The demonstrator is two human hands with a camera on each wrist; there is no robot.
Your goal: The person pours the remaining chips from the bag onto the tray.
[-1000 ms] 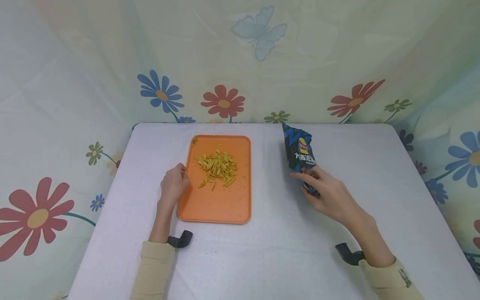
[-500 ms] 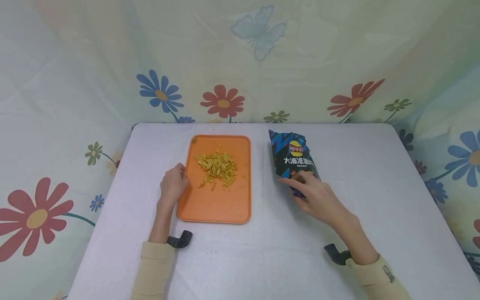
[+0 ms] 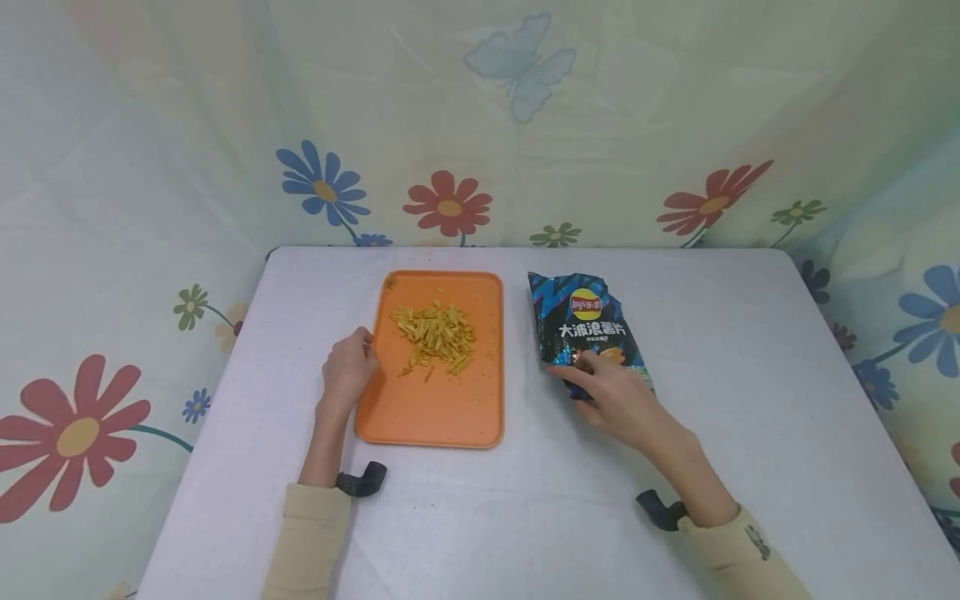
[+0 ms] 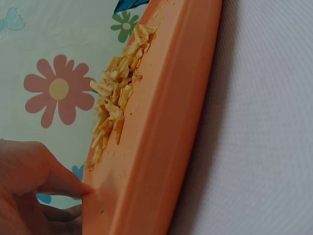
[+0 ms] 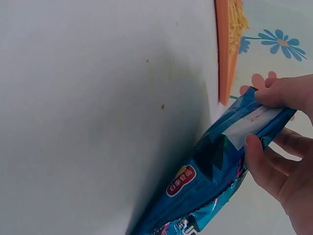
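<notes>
My left hand [image 3: 349,369] pinches the left rim of an orange tray [image 3: 431,417]; in the left wrist view its fingers [image 4: 73,188] are right at the edge. On the tray lies a heap of broken yellow chip pieces [image 3: 437,335]. To the right of the tray, my right hand [image 3: 618,396] grips the lower part of a blue and black Lay's chip bag [image 3: 581,312]. The bag's printed front faces up in the head view. Its folded end [image 5: 254,120] sits between thumb and fingers in the right wrist view.
A white cloth [image 3: 525,517] covers the table, with small crumbs [image 5: 163,106] scattered on it. Behind the table hangs a flowered curtain [image 3: 607,125]. Dark wrist cameras [image 3: 362,480] stick out from both wrists.
My right hand has brought the chip bag left and slightly toward me, and the bag has turned so more of its front shows. The left hand and tray stay put.
</notes>
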